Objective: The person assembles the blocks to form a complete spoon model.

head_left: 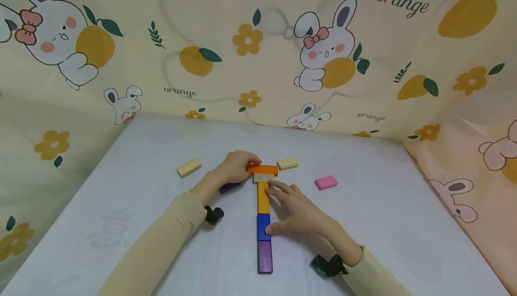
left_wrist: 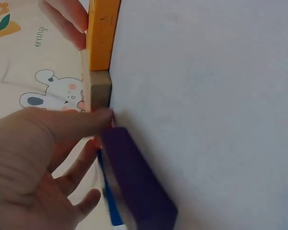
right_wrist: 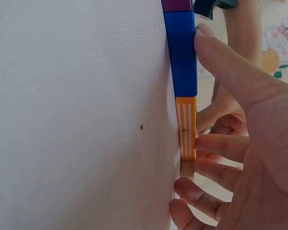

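Observation:
A line of toy blocks runs away from the person: a purple block [head_left: 265,257], a blue block [head_left: 263,227], a yellow block [head_left: 263,198] and a plain wood block [head_left: 260,178]. Across its far end lies an orange block [head_left: 264,169]. The left hand [head_left: 233,169] pinches the orange block's left end between thumb and fingers. Spread along the line's right side, the right hand [head_left: 300,210] has its thumb at the blue block [right_wrist: 181,52] and fingertips beside the yellow block [right_wrist: 186,127]. A dark purple block [left_wrist: 139,184] lies under the left wrist.
Two plain wood blocks, one on the left [head_left: 189,168] and one on the right [head_left: 287,164], lie toward the back. A pink block [head_left: 326,183] is farther right. Printed cloth [head_left: 258,76] rises behind the white table surface [head_left: 161,134].

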### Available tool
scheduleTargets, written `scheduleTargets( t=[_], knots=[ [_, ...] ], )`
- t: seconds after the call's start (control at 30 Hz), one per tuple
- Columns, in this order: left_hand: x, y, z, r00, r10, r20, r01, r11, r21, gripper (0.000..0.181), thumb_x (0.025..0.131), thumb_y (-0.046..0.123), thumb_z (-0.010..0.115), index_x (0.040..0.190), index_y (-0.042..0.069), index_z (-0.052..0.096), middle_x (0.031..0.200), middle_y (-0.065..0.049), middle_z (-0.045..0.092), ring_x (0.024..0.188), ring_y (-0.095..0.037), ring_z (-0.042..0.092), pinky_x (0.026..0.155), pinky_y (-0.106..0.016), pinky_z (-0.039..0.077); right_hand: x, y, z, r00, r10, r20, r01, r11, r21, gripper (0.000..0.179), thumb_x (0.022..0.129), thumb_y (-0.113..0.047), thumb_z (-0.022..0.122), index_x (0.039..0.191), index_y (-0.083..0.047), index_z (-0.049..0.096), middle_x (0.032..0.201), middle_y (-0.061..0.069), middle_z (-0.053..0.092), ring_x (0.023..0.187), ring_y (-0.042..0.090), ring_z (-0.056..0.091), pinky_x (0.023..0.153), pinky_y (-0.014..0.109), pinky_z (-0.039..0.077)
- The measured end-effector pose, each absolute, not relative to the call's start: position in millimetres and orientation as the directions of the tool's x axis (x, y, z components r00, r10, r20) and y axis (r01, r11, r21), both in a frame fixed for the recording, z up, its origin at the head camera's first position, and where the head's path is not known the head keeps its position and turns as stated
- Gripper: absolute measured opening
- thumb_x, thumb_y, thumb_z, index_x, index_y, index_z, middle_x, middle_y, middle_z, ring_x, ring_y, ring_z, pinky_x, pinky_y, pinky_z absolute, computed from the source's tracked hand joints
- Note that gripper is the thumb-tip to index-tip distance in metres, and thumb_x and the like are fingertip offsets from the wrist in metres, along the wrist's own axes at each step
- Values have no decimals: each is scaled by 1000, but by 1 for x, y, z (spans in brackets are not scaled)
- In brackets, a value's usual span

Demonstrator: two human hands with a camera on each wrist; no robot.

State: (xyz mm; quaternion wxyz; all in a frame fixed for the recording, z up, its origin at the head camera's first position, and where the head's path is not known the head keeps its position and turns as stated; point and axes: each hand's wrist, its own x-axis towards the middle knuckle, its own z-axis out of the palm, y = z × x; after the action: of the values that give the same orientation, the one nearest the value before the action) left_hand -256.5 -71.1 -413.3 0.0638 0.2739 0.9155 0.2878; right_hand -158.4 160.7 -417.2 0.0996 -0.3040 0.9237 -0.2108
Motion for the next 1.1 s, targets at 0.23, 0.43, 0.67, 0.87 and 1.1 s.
scheduleTargets(
  t=[0.23,0.43,0.67,0.87,1.1],
  knots=[
    [-242,-100,-398,-820,557,129,475,539,695,38,88,5,73,125,5,65,122,-5,65,111,-23,58,96,-40,48,-158,158,-419,-794,-604,-64,-521,731,-441,97,70,-71,74,148,-21,46,159,-3,25,130,28,35,100,53,42],
    [-226,-141,-388,-803,593,62,410,474,779,37,88,4,72,124,6,66,122,-9,65,109,-27,60,93,-41,51,-158,157,-417,-793,-605,-67,-520,731,-443,96,70,-68,76,148,-19,47,159,-1,26,131,30,35,100,55,42],
    [-221,-167,-396,-804,594,-13,343,481,807,42,86,2,72,127,5,65,126,-10,63,112,-27,59,92,-35,51,-158,158,-418,-799,-597,-72,-510,736,-445,95,70,-67,77,148,-21,47,159,-2,25,133,30,34,101,55,40],
    [-223,-172,-403,-789,611,-61,326,501,802,48,82,0,77,127,7,65,128,-8,62,110,-25,62,90,-35,52,-159,157,-420,-797,-599,-71,-511,733,-449,95,70,-67,76,148,-21,47,159,-2,25,133,31,33,101,56,40],
    [-225,-168,-411,-780,614,-119,304,539,786,51,79,5,81,127,15,66,123,0,64,99,-16,63,87,-34,52,-158,159,-419,-807,-587,-72,-499,741,-449,94,70,-66,78,147,-21,48,159,-4,25,132,30,34,100,56,41]
  ],
)
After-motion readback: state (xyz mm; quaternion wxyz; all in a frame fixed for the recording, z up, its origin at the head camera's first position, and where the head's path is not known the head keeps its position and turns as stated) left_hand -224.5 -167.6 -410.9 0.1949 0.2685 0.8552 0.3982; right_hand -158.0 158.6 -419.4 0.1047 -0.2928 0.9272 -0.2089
